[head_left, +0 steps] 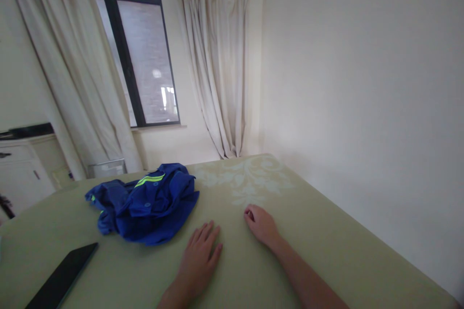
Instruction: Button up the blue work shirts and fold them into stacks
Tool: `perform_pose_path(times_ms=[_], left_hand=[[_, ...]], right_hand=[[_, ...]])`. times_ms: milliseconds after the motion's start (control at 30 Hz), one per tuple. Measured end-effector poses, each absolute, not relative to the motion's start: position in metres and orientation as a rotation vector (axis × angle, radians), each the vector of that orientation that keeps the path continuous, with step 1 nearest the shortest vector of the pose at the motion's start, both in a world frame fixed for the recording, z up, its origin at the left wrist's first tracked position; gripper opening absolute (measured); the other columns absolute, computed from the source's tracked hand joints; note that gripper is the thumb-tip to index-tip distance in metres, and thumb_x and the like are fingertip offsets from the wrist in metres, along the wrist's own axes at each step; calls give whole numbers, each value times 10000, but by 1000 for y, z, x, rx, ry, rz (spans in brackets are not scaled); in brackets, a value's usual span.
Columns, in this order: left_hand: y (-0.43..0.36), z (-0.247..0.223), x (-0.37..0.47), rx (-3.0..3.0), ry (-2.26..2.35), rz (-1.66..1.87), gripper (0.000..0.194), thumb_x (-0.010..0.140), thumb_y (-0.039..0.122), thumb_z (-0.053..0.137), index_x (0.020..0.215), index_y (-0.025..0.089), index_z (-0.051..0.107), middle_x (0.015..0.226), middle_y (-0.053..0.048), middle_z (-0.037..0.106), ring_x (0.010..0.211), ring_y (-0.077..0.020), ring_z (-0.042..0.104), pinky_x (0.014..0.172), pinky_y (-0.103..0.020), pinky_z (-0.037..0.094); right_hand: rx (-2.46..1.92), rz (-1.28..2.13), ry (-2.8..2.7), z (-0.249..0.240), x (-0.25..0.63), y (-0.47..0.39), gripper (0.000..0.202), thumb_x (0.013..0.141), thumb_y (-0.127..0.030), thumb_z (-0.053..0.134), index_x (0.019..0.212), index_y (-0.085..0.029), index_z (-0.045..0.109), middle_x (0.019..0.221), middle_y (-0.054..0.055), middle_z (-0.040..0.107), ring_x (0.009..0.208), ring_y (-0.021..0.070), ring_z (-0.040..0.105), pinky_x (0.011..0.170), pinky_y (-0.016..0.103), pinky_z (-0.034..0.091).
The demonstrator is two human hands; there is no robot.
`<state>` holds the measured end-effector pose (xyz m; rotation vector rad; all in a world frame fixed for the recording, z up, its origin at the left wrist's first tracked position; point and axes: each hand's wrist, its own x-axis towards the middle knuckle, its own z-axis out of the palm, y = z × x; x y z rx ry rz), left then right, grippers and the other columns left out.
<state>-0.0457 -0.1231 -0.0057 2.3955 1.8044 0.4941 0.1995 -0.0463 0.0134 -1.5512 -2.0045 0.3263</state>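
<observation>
A crumpled blue garment (159, 207) with bright yellow-green stripes and snap-like buttons lies in a heap on the green patterned bed cover (232, 280). Just to the right of its lower edge, my left hand (198, 258) rests palm down, fingers stretched out and thumb apart, not touching the cloth. My right hand (261, 224) lies farther right on the cover, curled into a loose fist. Nothing shows in the small hollow between its fingers. Neither hand holds the garment.
A flat dark slab, perhaps a tablet (63, 277), lies at the lower left. A bare wall (362, 106) runs along the right side. Behind the bed are a window (148, 58), long curtains (217, 48) and a white cabinet (18, 169).
</observation>
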Motion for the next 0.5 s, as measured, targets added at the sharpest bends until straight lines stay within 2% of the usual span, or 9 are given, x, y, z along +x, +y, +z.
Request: perform_pose_path(times_ms=[167, 233, 367, 433, 500], left_hand=[[-125, 2, -44, 2436, 1767, 463, 514, 1016, 414, 384, 1488, 254, 508, 1584, -69, 465, 1467, -255, 414, 1229, -476, 311], [-123, 6, -54, 2459, 1825, 451, 506, 1017, 354, 364, 1490, 243, 506, 1547, -73, 516, 1431, -241, 464, 1216, -455, 332], [-117, 10, -100, 2426, 2346, 530, 540, 938, 152, 385, 1437, 242, 570, 1507, -93, 559, 1412, -268, 473, 1238, -519, 228], [-114, 9, -125, 2312, 2630, 570, 508, 909, 152, 426, 1360, 254, 635, 1457, -101, 604, 1370, -300, 499, 1238, -562, 169], [-112, 11, -143, 2148, 2770, 597, 430, 908, 178, 438, 1236, 259, 705, 1312, -105, 699, 1237, -319, 590, 1224, -602, 156]], right_hand=[[-1514, 333, -2069, 14, 200, -50, 98, 913, -208, 560, 922, -214, 658, 829, 21, 682, 767, 169, 603, 689, 262, 378], [-1512, 359, -2053, 15, 202, -50, 111, 928, -231, 552, 922, -210, 661, 844, 30, 685, 782, 174, 609, 701, 266, 389], [-1498, 382, -2039, 14, 205, -49, 118, 929, -230, 554, 916, -209, 670, 833, 30, 687, 773, 171, 610, 697, 267, 395], [-1496, 377, -2038, 14, 205, -50, 109, 922, -223, 561, 914, -215, 670, 817, 23, 682, 756, 168, 605, 683, 264, 391], [-1497, 367, -2036, 14, 205, -50, 101, 916, -225, 567, 911, -221, 668, 808, 18, 678, 745, 167, 602, 676, 263, 391]])
